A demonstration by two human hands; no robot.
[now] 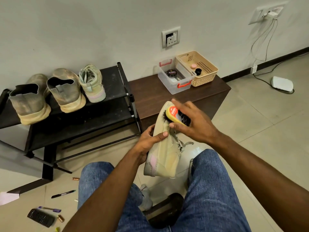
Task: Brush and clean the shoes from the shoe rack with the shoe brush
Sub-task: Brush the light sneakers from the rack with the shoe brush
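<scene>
Head view: the right hand (192, 122) grips the shoe brush (178, 116) with thumb on its near side and fingers curled over the far side, the forefinger stretched along the top. Its dark bristles press on the toe of the pale sneaker (164, 144). The left hand (150, 139) holds that sneaker at mid-length, thumb across the upper and fingers wrapped under the sole, so the shoe hangs in the air above the person's knees, toe pointing away.

The likeliest trouble, as I judge it, is the shoe twisting in that one-handed hold: a hard stroke at the toe levers against a grip set further back. The loose laces (183, 145) could also snag in the bristles if strokes run toward the tongue. Dust brushed off will probably fall on the jeans (210, 190).

The brush has a smooth yellow plastic body with an orange label and looks stiff-bristled. The sneaker's upper looks like soft, matte fabric or suede, with a pink heel patch and a thick rubbery sole. On the black shoe rack (115, 77) stand its mate (92, 82) and two grimy grey knit shoes (48, 94) with yellowed soles, not yet cleaned.
</scene>
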